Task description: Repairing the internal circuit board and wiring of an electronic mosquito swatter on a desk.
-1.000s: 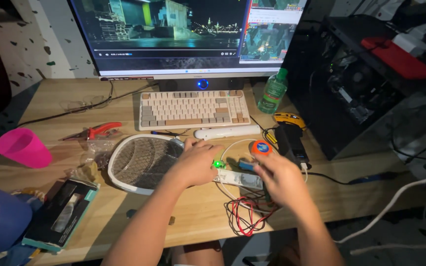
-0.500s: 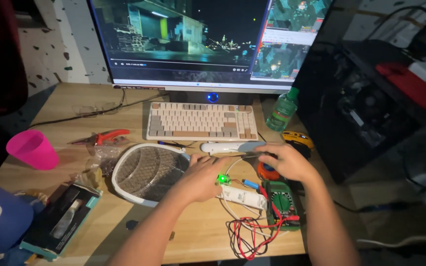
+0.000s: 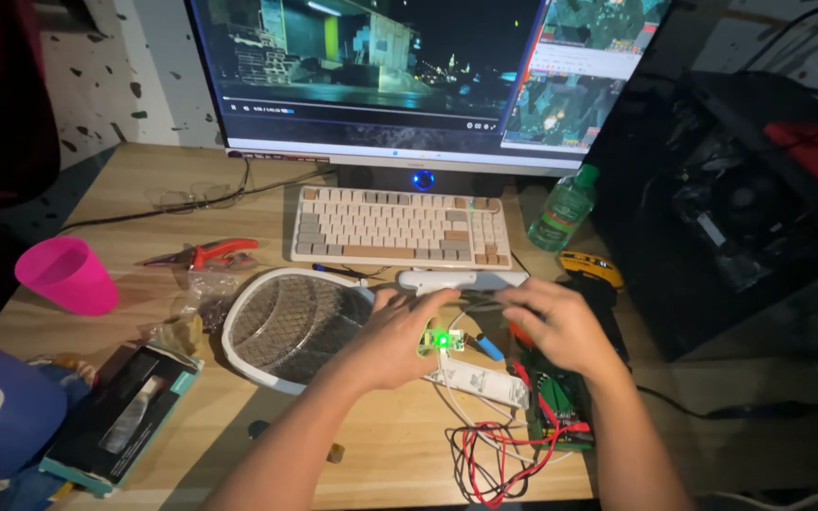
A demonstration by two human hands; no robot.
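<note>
My left hand (image 3: 385, 339) lies over the rim of a white electric swatter's mesh head (image 3: 281, 326). Its thumb and fingers hold a small circuit board (image 3: 440, 342) with a lit green light. My right hand (image 3: 560, 326) reaches left, its fingertips pinching a thin dark wire (image 3: 483, 301) that runs between both hands, just below the white handle piece (image 3: 461, 279). Under my right wrist lies a green multimeter (image 3: 560, 412) with red and black leads (image 3: 494, 454). A white plastic casing (image 3: 480, 383) sits below the board.
A keyboard (image 3: 400, 227) and monitor (image 3: 400, 76) stand behind. At left are a pink cup (image 3: 68, 274), red-handled pliers (image 3: 210, 253) and a dark box (image 3: 120, 416). A green bottle (image 3: 560, 210), a yellow-black tool (image 3: 589, 268) and an open computer case (image 3: 740, 218) are at right.
Both hands have moved up towards the white handle piece. My right hand has left the multimeter and reached left to the wire. The lit board stayed with my left hand.
</note>
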